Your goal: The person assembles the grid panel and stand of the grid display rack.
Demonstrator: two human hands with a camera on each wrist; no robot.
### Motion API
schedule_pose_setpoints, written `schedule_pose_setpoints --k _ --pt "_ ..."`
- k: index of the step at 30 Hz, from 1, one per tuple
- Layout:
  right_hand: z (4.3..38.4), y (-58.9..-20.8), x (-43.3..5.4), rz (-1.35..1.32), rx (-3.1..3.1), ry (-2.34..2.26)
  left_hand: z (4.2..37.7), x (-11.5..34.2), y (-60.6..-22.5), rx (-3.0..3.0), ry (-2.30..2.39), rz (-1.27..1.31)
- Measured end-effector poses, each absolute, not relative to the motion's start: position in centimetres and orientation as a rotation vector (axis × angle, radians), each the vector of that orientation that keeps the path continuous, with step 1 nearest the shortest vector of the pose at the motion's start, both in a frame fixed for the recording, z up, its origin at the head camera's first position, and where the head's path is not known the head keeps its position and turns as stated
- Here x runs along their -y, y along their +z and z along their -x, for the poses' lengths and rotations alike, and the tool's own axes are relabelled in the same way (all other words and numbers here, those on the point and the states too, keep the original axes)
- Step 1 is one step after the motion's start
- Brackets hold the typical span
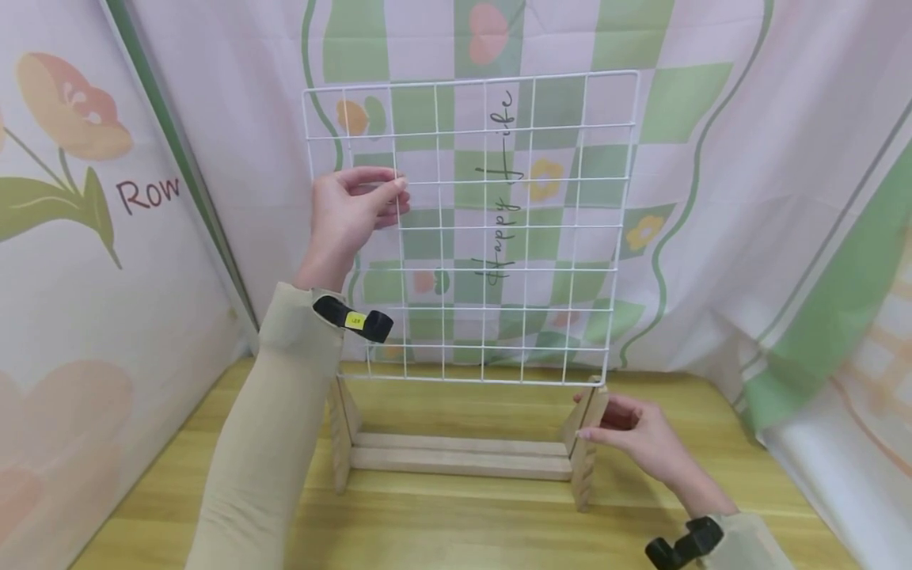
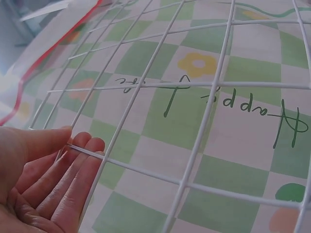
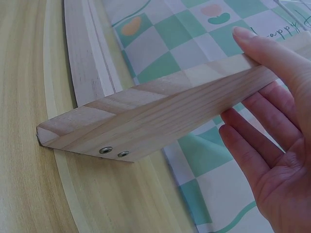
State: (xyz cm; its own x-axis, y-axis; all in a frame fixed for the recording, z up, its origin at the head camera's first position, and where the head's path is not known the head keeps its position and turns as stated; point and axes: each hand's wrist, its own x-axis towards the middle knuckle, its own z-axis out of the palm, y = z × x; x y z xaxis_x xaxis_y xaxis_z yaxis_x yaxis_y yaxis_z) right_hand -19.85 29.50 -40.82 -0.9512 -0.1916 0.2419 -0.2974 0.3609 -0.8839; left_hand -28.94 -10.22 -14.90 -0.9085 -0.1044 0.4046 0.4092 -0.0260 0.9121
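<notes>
My left hand pinches a white wire grid panel near its left side, thumb on the front and fingers behind, as the left wrist view shows. The grid stands upright above a pale wooden stand, which has a grooved base bar and two side pieces. Its lower right corner overlaps the top of the stand's right side piece in the head view. My right hand holds that side piece near its upper end, with the thumb on the edge; two screw heads show low on its outer face.
The stand sits on a wood-grain table. Behind it hangs a green and white checked cloth with flowers and lettering. A flower-printed cloth panel borders the left side, and another draped cloth borders the right.
</notes>
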Motion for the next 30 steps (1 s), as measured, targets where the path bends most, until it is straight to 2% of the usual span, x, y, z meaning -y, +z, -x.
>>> schedule_pose_setpoints --k 30 --pt "19.83 -40.80 -29.42 -0.448 2.501 1.684 28.72 9.61 -15.15 1.897 -1.945 0.328"
